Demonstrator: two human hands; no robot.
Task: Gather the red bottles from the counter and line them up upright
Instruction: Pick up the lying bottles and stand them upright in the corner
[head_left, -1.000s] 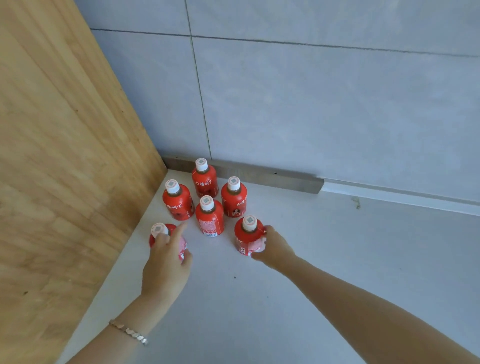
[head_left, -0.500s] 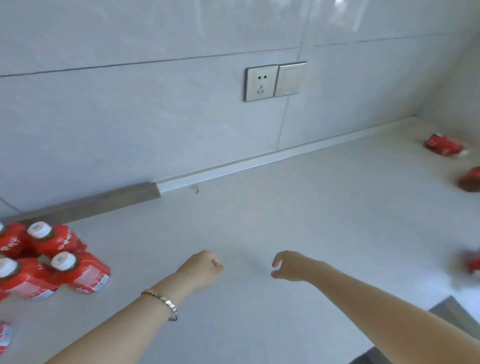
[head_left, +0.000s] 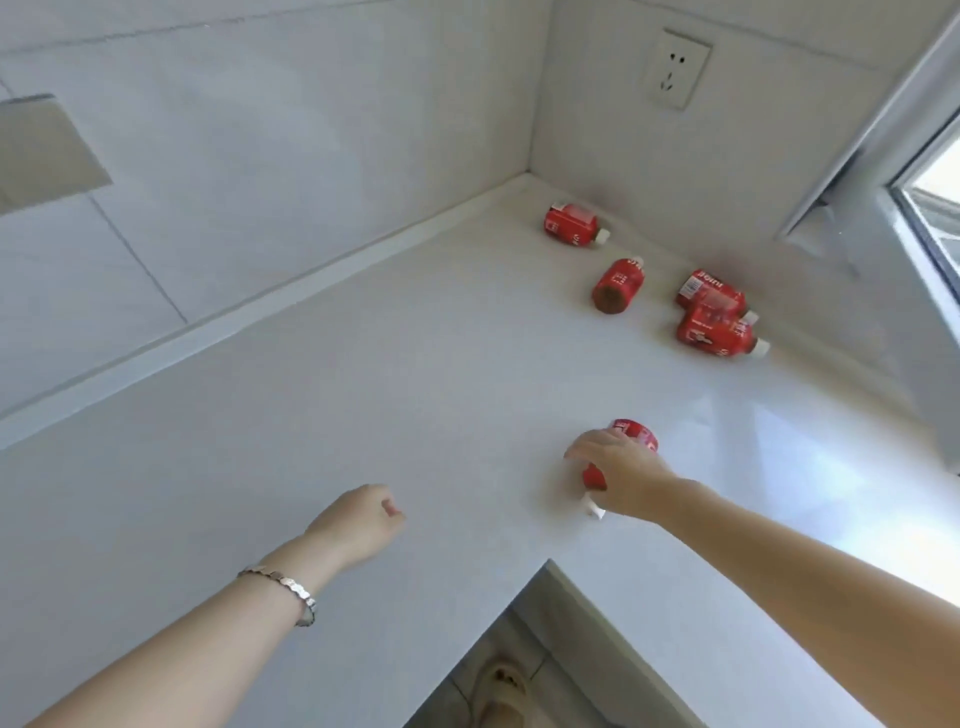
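Observation:
A red bottle (head_left: 638, 435) with a white cap lies on its side on the white counter (head_left: 441, 395), and my right hand (head_left: 621, 475) is closed over it. My left hand (head_left: 358, 522) hovers over the counter to the left, fingers curled in, holding nothing. Farther back toward the corner lie more red bottles on their sides: one near the wall (head_left: 571, 224), one pointing away from me (head_left: 618, 286), and two touching each other, the back one (head_left: 709, 294) and the front one (head_left: 719, 335).
Tiled walls meet at the back corner, with a white socket (head_left: 675, 70) on the right wall. A window frame (head_left: 883, 156) stands at the far right. The counter's inner edge (head_left: 550, 564) drops to the floor, where a foot in a sandal (head_left: 501, 686) shows.
The view has swung right, away from the upright group of bottles, which is now out of sight. My right hand has reached out and closed over a lying bottle; my left hand stays curled.

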